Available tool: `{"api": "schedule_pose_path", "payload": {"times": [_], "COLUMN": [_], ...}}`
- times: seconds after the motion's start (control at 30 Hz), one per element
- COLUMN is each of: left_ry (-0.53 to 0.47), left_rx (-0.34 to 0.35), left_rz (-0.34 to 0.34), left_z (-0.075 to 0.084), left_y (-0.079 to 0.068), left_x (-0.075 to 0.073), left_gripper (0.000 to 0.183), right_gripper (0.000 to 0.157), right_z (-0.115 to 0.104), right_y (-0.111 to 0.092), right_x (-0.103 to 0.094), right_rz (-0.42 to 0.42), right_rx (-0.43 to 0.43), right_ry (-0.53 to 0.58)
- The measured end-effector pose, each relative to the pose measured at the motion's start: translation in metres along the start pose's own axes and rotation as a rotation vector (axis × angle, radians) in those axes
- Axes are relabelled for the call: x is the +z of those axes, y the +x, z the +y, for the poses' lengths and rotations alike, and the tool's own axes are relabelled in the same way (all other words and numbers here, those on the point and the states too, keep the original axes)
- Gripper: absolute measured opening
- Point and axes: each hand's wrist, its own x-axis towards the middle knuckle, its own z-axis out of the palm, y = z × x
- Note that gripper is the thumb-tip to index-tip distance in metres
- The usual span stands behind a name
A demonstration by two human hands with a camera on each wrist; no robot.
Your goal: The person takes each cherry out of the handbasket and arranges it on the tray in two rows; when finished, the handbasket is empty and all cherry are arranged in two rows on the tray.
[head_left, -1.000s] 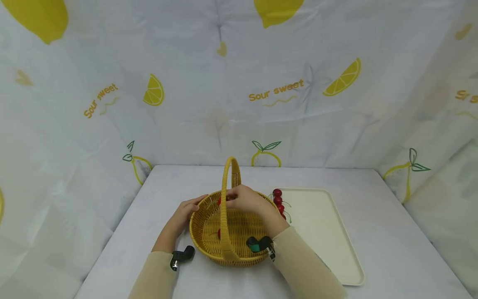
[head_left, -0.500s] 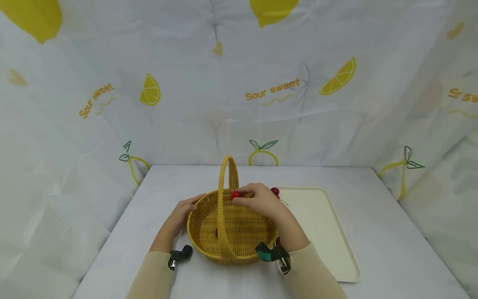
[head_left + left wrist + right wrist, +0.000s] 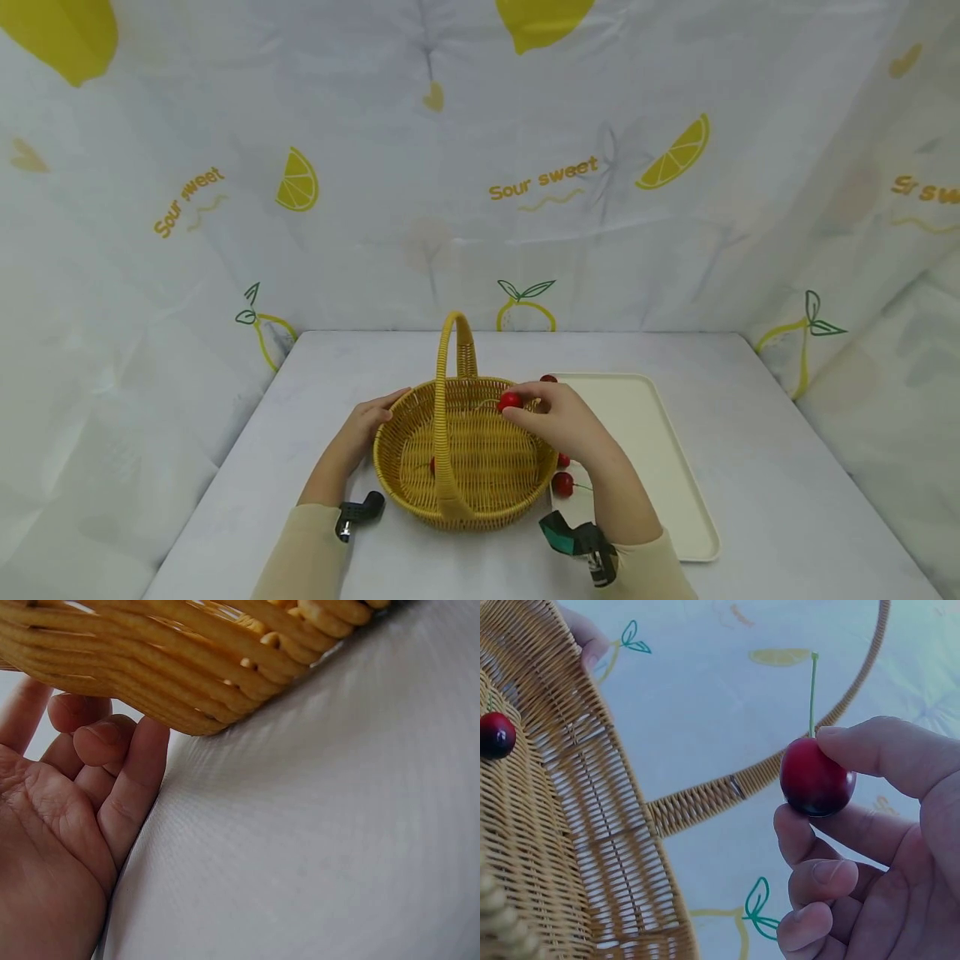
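A red cherry [image 3: 510, 402] with a green stem is pinched between the thumb and fingertips of my right hand [image 3: 566, 418], over the right side of the yellow wicker basket [image 3: 491, 462]. In the right wrist view, this cherry [image 3: 817, 778] shows its stem pointing up. Another cherry [image 3: 496, 735] lies inside the basket, partly hidden by the handle in the head view. My left hand [image 3: 363, 425] holds the basket's left side, its thumb at the rim. Bent fingers [image 3: 124, 791] sit against the outer weave in the left wrist view.
A cream tray [image 3: 663, 442] lies right of the basket on the white table [image 3: 780, 467]. Several cherries lie along its left side, one of them a cherry [image 3: 562, 484] by the basket rim. The tall basket handle [image 3: 444, 417] arches across the middle.
My right hand has moved rightward with the cherry, from beside the handle to the basket's right side. The left hand keeps its place on the basket. The view has shifted slightly.
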Motion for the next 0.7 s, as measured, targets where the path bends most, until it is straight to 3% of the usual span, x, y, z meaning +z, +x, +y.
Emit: {"api": "schedule_pose_path", "payload": {"times": [0.4,0.7], "left_ry": [0.019,0.008], "left_rx": [0.016,0.021], "left_rz": [-0.004,-0.003], "left_z": [0.0,0.0], "left_y": [-0.001,-0.001], "left_x": [-0.002,-0.001], "left_gripper": [0.064,0.063], "right_gripper": [0.027,0.029], "right_z": [0.028,0.06], "right_y": [-0.035,-0.059], "right_x": [-0.023,-0.026], "right_rz": [0.059,0.047], "right_rx": [0.054,0.096], "right_ry": [0.057,0.036]}}
